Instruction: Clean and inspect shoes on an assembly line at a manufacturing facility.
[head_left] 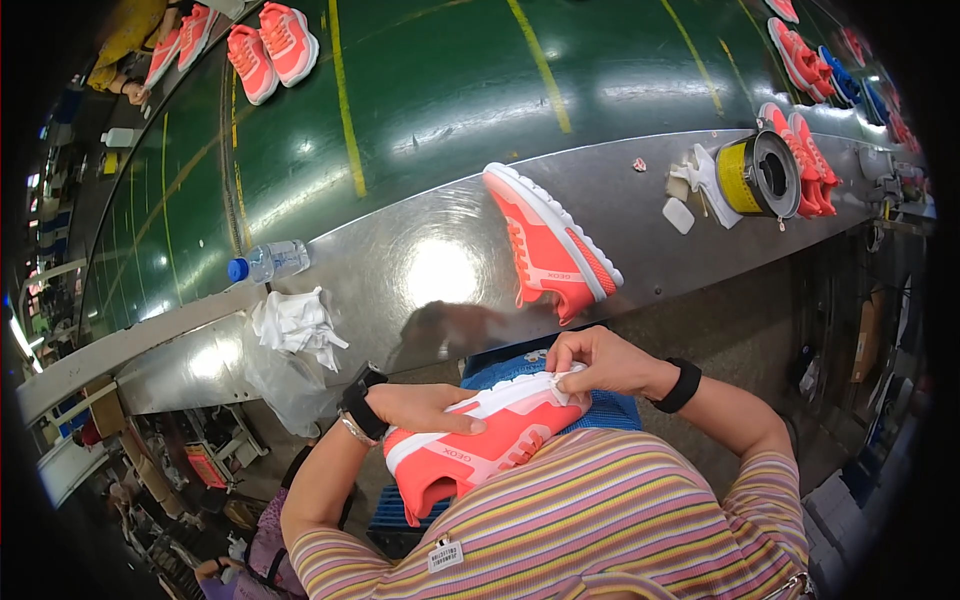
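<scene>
Hard white glare pools on the metal worktop (pixel 385 250), and pale streaks cross the glossy green conveyor belt (pixel 430 70). The floor (pixel 700 330) lies dim. The centre is sharp; straight edges bow toward a blackened rim.

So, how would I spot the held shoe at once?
Start at the striped shirt along the picture's bottom. Just above it is a coral shoe with a white sole, between the left hand and right hand. Those hands set it apart: the similar shoe on the metal ledge lies untouched.
</scene>
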